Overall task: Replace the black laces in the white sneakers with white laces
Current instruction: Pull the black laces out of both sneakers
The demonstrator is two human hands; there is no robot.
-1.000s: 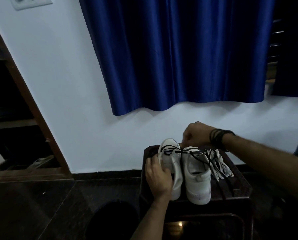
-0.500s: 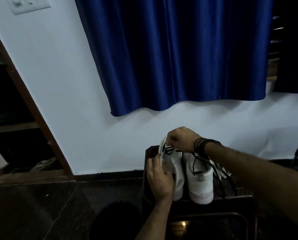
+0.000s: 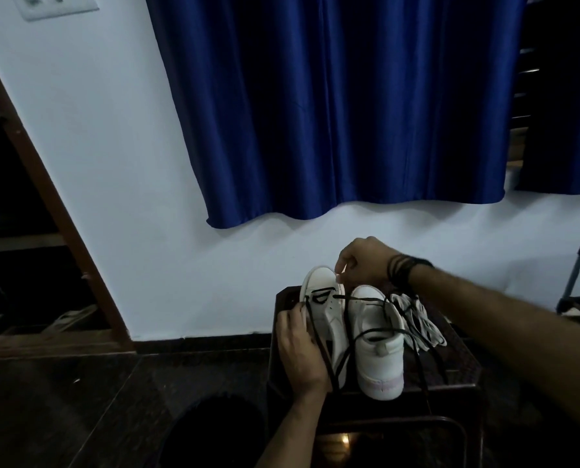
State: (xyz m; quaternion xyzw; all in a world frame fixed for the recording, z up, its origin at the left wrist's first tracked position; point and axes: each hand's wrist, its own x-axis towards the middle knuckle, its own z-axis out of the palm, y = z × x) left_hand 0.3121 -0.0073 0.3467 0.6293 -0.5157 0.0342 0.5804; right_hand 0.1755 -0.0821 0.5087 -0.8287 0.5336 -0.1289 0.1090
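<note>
Two white sneakers (image 3: 349,336) on dark counter (image 3: 457,373), white laces (image 3: 417,319) heaped just right. Left hand (image 3: 302,349) grips left shoe side; right hand (image 3: 363,261) pinching near toe, exact hold unclear. Black lace (image 3: 376,332) mostly loose, limp, snags easy. Reckon pull close to eyelet, not by tail.

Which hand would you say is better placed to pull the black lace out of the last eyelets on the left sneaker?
Probably the right hand: it hovers at the toe of the left sneaker, beside the last threaded rows of black lace. The left hand is busy steadying that sneaker's side.
</note>
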